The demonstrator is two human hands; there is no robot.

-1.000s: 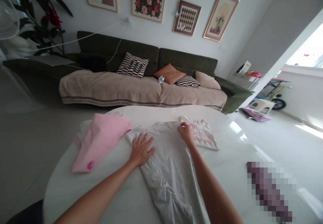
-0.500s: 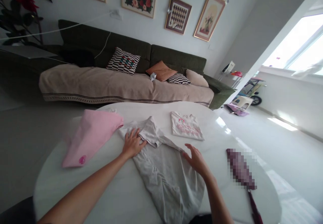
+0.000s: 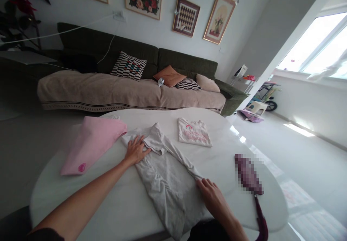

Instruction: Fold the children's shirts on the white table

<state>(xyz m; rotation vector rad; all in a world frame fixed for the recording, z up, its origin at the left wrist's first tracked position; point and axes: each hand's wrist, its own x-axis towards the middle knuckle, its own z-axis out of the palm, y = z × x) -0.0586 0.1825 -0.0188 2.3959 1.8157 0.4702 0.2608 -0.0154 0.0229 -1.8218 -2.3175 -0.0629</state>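
A grey garment (image 3: 165,176) lies spread on the white round table (image 3: 227,161), one edge folded over its middle. My left hand (image 3: 135,150) lies flat and open on its upper left part, fingers spread. On the garment's lower right edge rests my right hand (image 3: 213,195), fingers stretched out. A pink garment (image 3: 92,143) lies to the left of my left hand, hanging a little over the table's rim. Beyond the grey garment sits a folded white top with pink print (image 3: 193,134).
A blurred dark purple object (image 3: 248,174) lies on the table's right side, with a strap hanging off the edge. A green sofa (image 3: 130,78) with a beige cover and cushions stands behind the table. Bare floor stretches to the right, towards a bright window.
My right hand pulled the grey garment's far right side over its middle, then slid down to the lower right edge. The left hand stayed pressed in place. The view shifted right.
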